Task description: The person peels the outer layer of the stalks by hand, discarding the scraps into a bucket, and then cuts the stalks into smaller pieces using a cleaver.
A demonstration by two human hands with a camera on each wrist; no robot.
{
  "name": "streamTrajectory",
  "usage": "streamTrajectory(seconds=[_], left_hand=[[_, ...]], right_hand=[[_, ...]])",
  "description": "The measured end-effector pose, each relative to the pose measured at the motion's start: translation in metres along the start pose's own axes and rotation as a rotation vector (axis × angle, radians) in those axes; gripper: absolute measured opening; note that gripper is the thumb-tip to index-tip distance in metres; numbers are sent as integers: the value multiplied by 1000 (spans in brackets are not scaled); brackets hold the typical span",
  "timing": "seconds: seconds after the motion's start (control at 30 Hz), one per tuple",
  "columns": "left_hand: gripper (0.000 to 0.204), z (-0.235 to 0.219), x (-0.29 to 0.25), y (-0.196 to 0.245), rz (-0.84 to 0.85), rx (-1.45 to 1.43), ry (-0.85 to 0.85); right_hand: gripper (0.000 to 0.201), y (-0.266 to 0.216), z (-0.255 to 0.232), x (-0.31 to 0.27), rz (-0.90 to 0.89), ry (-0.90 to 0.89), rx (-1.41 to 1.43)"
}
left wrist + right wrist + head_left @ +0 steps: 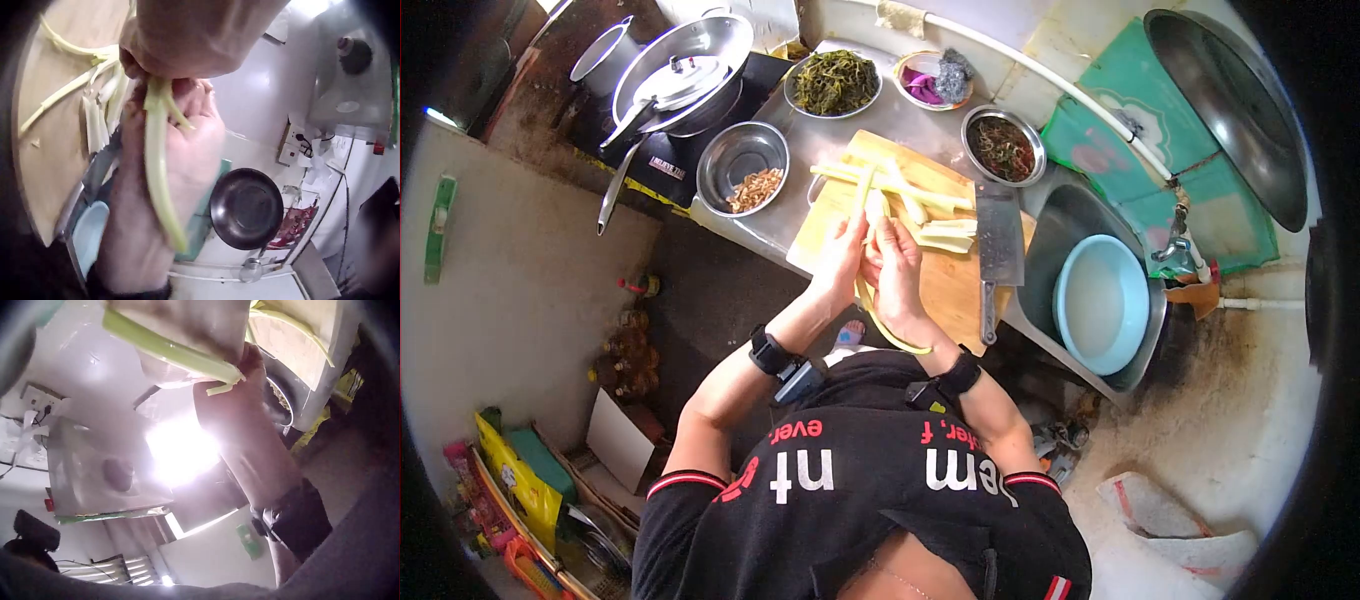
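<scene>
Above the cutting board, my left hand [840, 262] and right hand [897, 275] meet, both pinching a pale green celery-like stalk [157, 156]. One end hangs down along my right wrist, and the part between the fingers is mostly hidden. In the right wrist view the stalk [169, 353] crosses the right hand, with a torn end close to the left hand. More pale stalks [945, 230] lie on the wooden cutting board [945, 285] just beyond the hands. A cleaver [1000, 240] rests along the board's right side, its handle towards me.
A steel bowl of peanuts [755, 188] stands left, dark greens [835, 85] in a bowl behind. Further right are a bowl of reddish-brown shreds [1006, 150] and a plate with purple pieces [920, 85]. The sink [1050, 225] holds a blue basin [1140, 300]; a pan [670, 85] sits on the stove.
</scene>
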State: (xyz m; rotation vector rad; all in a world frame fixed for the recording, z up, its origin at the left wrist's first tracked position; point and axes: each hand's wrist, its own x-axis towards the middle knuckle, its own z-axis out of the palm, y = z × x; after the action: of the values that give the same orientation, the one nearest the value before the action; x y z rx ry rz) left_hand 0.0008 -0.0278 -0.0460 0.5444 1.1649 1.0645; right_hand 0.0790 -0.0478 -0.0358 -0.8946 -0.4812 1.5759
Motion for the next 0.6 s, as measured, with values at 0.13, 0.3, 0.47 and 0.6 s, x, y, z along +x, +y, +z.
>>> streamTrajectory(seconds=[0.13, 0.3, 0.47, 0.6], left_hand=[[28, -10, 19, 1, 123, -136, 12], [34, -10, 10, 28, 86, -152, -84], [30, -3, 5, 32, 273, 55, -110], [30, -5, 9, 29, 192, 135, -137]], right_hand=[[26, -17, 6, -12, -15, -29, -98], [19, -32, 7, -21, -315, -121, -424], [22, -33, -3, -13, -534, -203, -937], [18, -49, 4, -18, -493, -390, -1354]])
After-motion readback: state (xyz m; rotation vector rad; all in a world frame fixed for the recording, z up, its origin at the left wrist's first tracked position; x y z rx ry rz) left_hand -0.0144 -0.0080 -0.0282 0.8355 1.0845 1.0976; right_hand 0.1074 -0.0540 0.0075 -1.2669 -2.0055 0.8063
